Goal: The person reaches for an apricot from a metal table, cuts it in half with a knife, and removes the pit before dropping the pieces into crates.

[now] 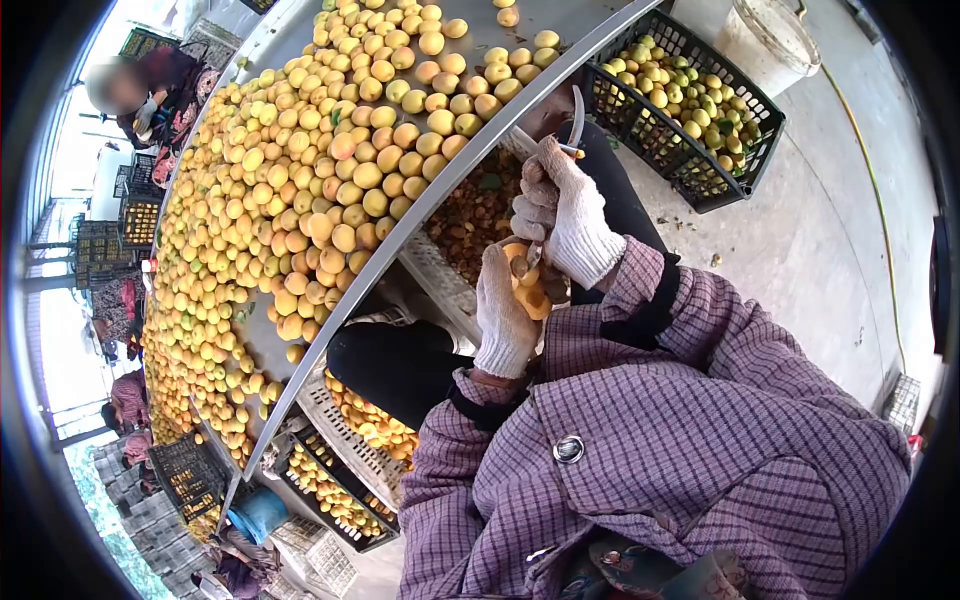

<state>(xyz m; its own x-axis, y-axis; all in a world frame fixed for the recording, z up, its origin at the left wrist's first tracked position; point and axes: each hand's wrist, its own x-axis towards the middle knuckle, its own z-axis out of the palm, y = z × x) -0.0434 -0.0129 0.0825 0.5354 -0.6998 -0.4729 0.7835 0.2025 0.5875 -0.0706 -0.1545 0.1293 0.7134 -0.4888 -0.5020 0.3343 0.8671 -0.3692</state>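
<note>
The white-knit-gloved left hand pinches 1 round orange fruit beside the white-gloved right hand, its fingers curled round a curved metal tool. Fruit-cutting seems underway, calling for steady pressure; the grey metal table rim crowds the left, a black plastic crate stands far right.

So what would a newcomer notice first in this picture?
Probably the heap of yellow-orange fruit covering much of the metal table. Then, just off its edge, the gloved left hand holding an opened fruit and the gloved right hand gripping a tool. A black crate stands at upper right.
</note>
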